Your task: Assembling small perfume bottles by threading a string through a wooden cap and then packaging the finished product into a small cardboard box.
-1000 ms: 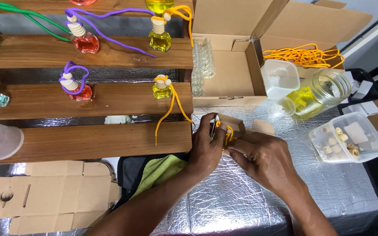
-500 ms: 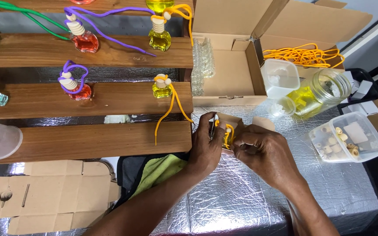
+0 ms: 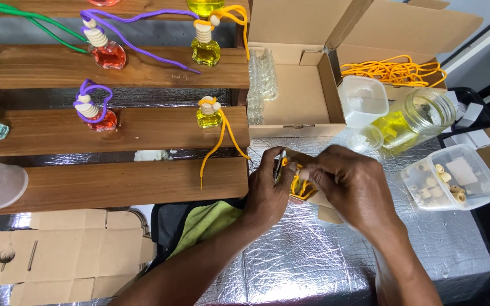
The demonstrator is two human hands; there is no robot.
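- A loop of yellow cord [image 3: 297, 184] sits between both hands, just above the foil-covered worktop [image 3: 313, 266], in front of the lowest wooden shelf [image 3: 109, 184].
- The left hand [image 3: 267, 190] has its fingers [image 3: 274, 161] clenched round a small object at the cord's end; most of it is hidden, so I cannot tell what it is.
- The right hand [image 3: 350, 184] has its fingers pinched on the cord, over a small brown cardboard piece [image 3: 329, 212].
- Judged risk: the thin, slick-looking cord could slip from the pinch, or the small object could drop onto the crinkled foil and roll, since the grip is only at the fingertips.
- Another risk: an elbow swinging wide could knock the glass jar [image 3: 412, 119] of yellow liquid, which stands near the right hand.
- The shelves hold small glass bottles: a yellow bottle [image 3: 208, 116] with trailing yellow cord, a red bottle [image 3: 100, 116] with purple cord, each capped in pale ribbed wood.
- Behind them is an open cardboard box [image 3: 296, 96], with a tangle of orange cord [image 3: 392, 71] to its right.
- A clear plastic tub [image 3: 452, 178] holds pale wooden caps; flat cardboard blanks [image 3: 58, 263] lie at the left.
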